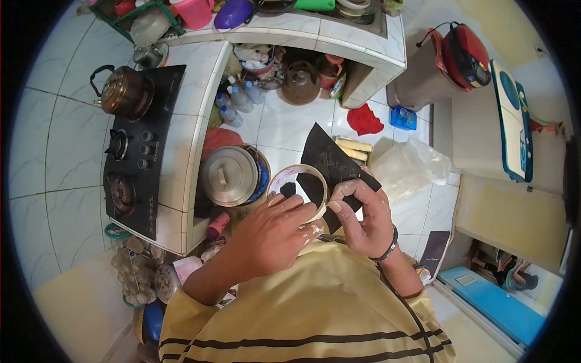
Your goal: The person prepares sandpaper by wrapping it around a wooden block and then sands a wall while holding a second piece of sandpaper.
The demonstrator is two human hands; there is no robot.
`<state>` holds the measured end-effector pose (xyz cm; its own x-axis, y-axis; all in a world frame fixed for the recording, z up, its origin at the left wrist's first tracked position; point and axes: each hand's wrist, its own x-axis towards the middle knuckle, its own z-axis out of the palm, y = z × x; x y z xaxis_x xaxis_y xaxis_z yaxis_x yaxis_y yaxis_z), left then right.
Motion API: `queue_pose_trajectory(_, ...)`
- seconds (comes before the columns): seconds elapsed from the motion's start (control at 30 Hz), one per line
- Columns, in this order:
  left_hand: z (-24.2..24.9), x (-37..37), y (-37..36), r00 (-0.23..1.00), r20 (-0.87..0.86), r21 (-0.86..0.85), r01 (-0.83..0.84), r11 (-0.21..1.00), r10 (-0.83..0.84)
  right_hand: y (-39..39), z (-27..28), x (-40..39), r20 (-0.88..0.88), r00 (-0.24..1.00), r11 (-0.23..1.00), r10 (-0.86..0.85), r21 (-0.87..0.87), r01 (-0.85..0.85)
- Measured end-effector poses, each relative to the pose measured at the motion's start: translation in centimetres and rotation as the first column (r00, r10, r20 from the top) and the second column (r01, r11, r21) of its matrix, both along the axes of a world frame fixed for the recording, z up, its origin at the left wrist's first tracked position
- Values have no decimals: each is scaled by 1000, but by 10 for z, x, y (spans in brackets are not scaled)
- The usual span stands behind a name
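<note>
A roll of masking tape (325,181), seen as a pale ring with a printed inner core, is gripped at its near side by my left hand (275,233). My right hand (366,224) is closed in a pinch, thumb and forefinger at the roll's right edge; the tape's loose end is too small to make out clearly. A black sheet (331,156), like sandpaper, slants behind the right fingers, and whether they also hold it cannot be told. Through the ring shows a small black piece (288,189). Both hands carry whitish smears.
To the left, a kettle (126,91) stands on the black stove (142,175). Below the counter are a lidded pot (229,175) and several plastic bottles (239,100). On the tiled floor lie a red cloth (365,120), a blue container (403,118) and a clear plastic bag (411,163).
</note>
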<state>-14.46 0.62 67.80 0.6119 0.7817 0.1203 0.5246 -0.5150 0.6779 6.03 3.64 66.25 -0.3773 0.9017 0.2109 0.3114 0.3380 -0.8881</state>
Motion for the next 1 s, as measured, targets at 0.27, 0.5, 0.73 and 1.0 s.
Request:
queue_pose_trajectory(0.27,0,0,0,1000,-1,21,14,1000,-14,-2,2,-1,83,996,992,12,127,-22)
queue_pose_trajectory(0.5,1,-1,-2,1000,3,38,12,999,-12,3,6,3,145,988,983,-45,182,18)
queue_pose_trajectory(0.73,-2,-6,0,1000,1,-28,10,1000,-10,4,6,13,76,988,991,-132,32,130)
queue_pose_trajectory(1.0,-3,-6,-1,998,54,-19,22,1000,-21,6,9,13,141,990,998,28,44,-34)
